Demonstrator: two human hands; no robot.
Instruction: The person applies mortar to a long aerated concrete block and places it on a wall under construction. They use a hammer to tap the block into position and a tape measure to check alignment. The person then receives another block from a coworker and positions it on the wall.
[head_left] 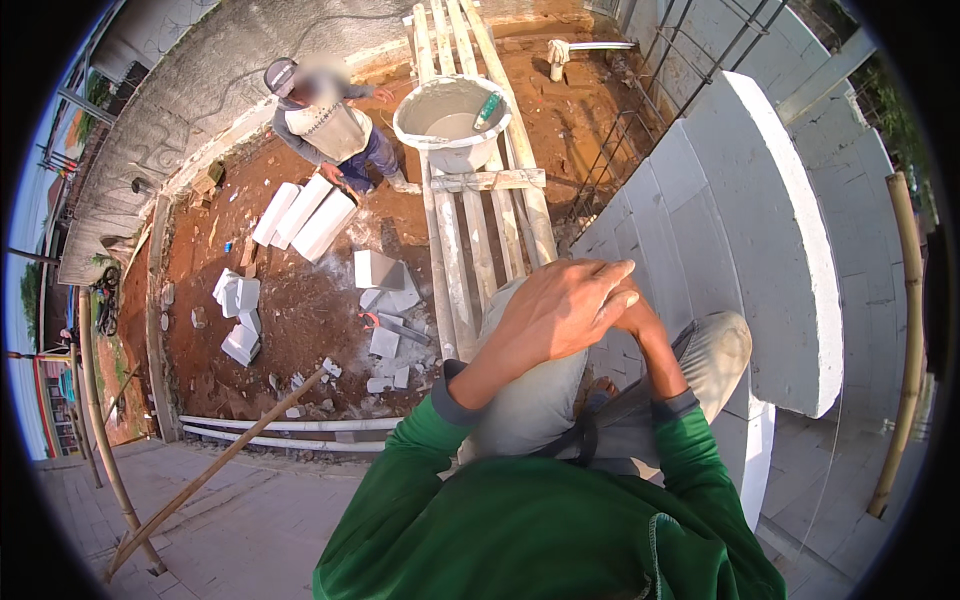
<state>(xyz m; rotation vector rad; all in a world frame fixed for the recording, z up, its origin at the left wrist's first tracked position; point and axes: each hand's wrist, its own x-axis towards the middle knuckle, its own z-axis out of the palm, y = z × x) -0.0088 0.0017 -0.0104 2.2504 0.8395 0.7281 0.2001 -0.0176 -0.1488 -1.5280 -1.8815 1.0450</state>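
My left hand [556, 312] lies across my right hand [645, 325] above my knees. The left fingers look stretched out over the right hand, and no tool shows between them. The right fingers are mostly hidden behind the left hand. Beyond them a round whitish tub [462, 160] of grey mortar stands on the bamboo and timber scaffold [450, 260], apart from both hands. A green tool [487, 111] leans inside its rim. Close to my right side rises a wall of pale blocks [665, 225], with a large white block [775, 260] on it.
Below on the left, a co-worker [330, 125] bends with one hand by several long white blocks [305, 218]. Cut blocks [378, 270] and a red-handled saw [400, 328] lie on the reddish soil. Bamboo poles [215, 470] stand at left; rebar [690, 75] sticks up at far right.
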